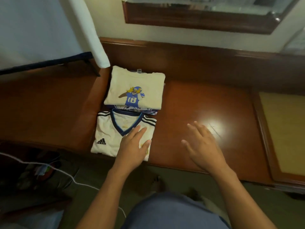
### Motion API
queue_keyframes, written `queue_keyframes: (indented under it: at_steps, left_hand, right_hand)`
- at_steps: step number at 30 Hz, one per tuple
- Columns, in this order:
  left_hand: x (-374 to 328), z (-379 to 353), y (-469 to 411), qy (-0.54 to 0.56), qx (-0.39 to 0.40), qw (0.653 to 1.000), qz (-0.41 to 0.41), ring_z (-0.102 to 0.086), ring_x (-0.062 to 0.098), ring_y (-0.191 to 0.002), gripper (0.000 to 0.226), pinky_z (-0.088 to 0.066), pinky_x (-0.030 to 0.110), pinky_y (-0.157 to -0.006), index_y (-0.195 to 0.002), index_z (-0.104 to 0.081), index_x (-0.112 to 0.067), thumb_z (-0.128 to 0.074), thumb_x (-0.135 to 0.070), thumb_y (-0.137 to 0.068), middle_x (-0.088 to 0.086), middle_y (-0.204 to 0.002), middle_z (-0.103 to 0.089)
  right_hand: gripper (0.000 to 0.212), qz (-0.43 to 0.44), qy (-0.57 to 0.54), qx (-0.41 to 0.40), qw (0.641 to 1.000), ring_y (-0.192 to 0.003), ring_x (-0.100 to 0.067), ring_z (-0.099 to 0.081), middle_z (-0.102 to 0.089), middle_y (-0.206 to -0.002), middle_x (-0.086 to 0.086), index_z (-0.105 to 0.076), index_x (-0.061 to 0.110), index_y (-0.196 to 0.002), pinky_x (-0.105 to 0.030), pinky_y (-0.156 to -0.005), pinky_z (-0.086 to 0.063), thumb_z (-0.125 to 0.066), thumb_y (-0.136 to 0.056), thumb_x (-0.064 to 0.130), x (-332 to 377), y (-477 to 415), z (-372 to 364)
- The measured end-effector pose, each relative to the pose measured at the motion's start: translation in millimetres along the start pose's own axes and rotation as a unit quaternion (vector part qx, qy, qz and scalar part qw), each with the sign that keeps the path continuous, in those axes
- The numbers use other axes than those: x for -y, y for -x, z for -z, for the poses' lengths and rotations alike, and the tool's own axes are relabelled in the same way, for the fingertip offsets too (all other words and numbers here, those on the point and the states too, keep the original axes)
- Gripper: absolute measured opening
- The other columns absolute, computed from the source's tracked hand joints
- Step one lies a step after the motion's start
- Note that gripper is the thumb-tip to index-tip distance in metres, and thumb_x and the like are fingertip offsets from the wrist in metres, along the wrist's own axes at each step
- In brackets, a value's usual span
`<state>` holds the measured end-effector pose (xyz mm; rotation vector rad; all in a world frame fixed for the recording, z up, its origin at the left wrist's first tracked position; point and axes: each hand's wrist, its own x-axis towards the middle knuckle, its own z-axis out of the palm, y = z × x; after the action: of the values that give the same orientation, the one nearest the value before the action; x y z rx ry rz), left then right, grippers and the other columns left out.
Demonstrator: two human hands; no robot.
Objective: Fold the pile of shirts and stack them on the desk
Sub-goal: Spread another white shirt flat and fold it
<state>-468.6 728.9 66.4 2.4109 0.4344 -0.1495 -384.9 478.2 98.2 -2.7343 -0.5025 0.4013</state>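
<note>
White cable [66, 173] on floor [99, 176], wooden desk [206, 100] — left hand [133, 144] on jersey [109, 129]

Counter [189, 100] is dark polished wood, super glossy with a bright glare spot. The jersey [112, 134] looks like smooth, slightly shiny cloth, while the cream tee [137, 80] is soft matt cotton.

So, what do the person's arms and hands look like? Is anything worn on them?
The left arm and right arm are bare to the frame edge: no sleeves show. The left hand and right hand wear no gloves, and I see no watch, bracelet or ring. Finer detail is blurred.
</note>
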Motion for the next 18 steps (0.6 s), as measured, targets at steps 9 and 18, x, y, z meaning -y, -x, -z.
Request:
queue_keyframes:
  at_steps: [9, 18]
  left_hand:
    - [-150.9, -60.3, 14.8, -0.146, 0.055, 0.966, -0.207, -0.004, 0.012, -0.155, 0.067, -0.002, 0.038, -0.123, -0.159, -0.016, -0.037, -0.043, -0.056, -0.101, -0.008, -0.169, -0.010]
    - [-348.1, -204.9, 78.9, -0.148, 0.115, 0.905, -0.382, -0.003, 0.013, -0.155, 0.066, -0.006, 0.043, -0.127, -0.160, -0.017, -0.035, -0.043, -0.053, -0.102, -0.005, -0.169, -0.010]
  right_hand:
    - [0.072, -0.108, -0.001, -0.137, 0.985, -0.155, -0.023, -0.013, -0.023, -0.166, -0.004, -0.030, 0.025, -0.158, -0.045, -0.125, -0.018, -0.035, -0.097, 0.063, -129.0, 113.2, 60.3]
    - [0.072, -0.272, -0.021, -0.191, 0.943, -0.156, -0.019, -0.004, -0.016, -0.168, 0.000, -0.022, 0.027, -0.160, -0.044, -0.126, -0.012, -0.037, -0.099, 0.062, -315.6, 278.1, 101.9]
